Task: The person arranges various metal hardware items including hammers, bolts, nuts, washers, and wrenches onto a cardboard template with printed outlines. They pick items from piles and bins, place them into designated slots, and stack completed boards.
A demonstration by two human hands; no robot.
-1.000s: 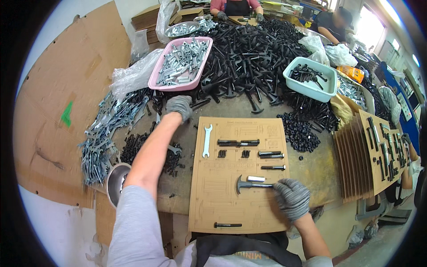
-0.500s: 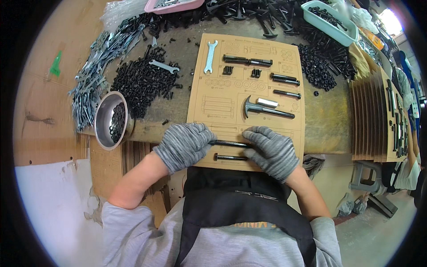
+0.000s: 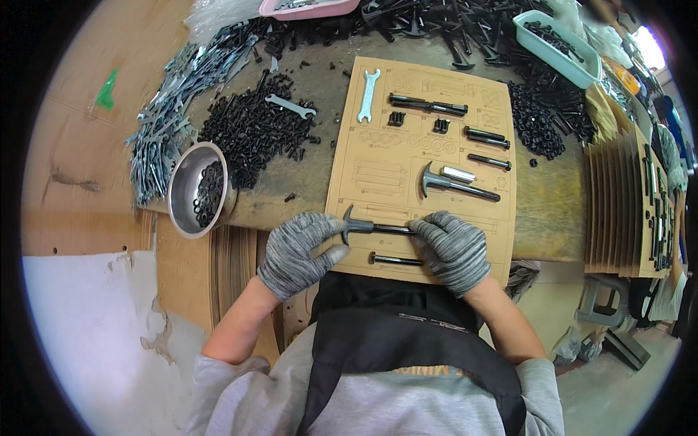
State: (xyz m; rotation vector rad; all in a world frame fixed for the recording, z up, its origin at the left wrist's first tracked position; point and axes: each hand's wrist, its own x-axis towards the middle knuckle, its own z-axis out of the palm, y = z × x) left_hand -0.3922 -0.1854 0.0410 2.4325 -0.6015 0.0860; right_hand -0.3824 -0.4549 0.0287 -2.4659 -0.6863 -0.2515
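A brown cardboard sheet [image 3: 349, 171] with printed outlines lies in front of me. Near its lower edge rests a black T-headed rod [image 3: 378, 228], crosswise, its curved head to the left. My gloved right hand [image 3: 452, 251] pinches the rod's right end. At the head, my gloved left hand [image 3: 302, 251] has thumb and fingers apart, fingertips close beside it. Below lies a black bolt [image 3: 395, 259], its right end by my right fingers. Higher on the sheet are another T-headed rod [image 3: 462, 187], a silver cylinder [image 3: 458, 174], an open-ended wrench [image 3: 368, 96] and several black bolts [image 3: 427, 105].
To the left are a metal bowl of black rings [image 3: 227, 171], a heap of small black screws [image 3: 251, 131] and a pile of wrenches [image 3: 163, 120]. Black nuts [image 3: 538, 131] lie to the right, beside upright cardboard sheets [image 3: 611, 203]. A pale green tray [image 3: 592, 69] stands behind.
My left hand has moved off the rod to the left and its fingers have spread, uncovering the T-shaped head. The right hand stays at the other end. The whole view has shifted slightly.
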